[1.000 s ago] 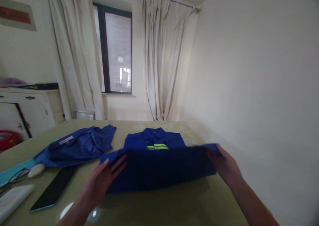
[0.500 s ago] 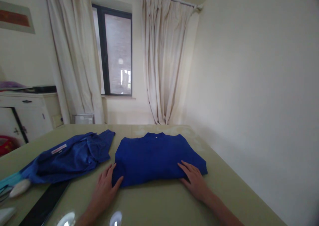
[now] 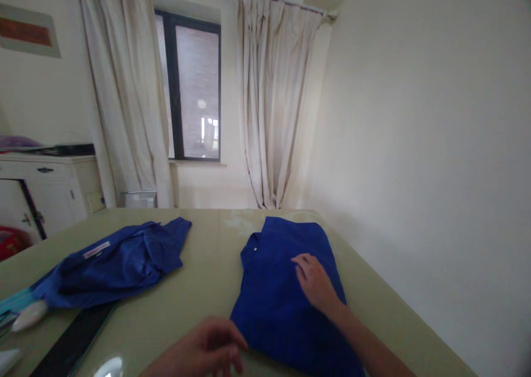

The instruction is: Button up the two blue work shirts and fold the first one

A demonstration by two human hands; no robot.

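Observation:
A folded blue garment (image 3: 286,316) lies turned on the table, its collar with a small white tag pointing left. Over its upper right part is my right hand (image 3: 314,280), fingers slightly bent and apart, holding nothing. My left hand (image 3: 211,346) is at the garment's lower left corner, blurred, its fingers curled; whether it grips the cloth cannot be made out. To the left lies a second, crumpled blue garment (image 3: 124,266) with a white and red label.
The greenish table (image 3: 199,288) has a dark flat strip (image 3: 78,332) at its left, near a white rounded object (image 3: 30,316). A wall (image 3: 435,172) runs along the right side. Beyond the table hang curtains (image 3: 269,100); a white cabinet (image 3: 53,189) stands at the left.
The folded garment has turned, its collar swinging from the far side to the left. My left hand has moved down and right, away from its former place; my right hand has shifted slightly up and left.

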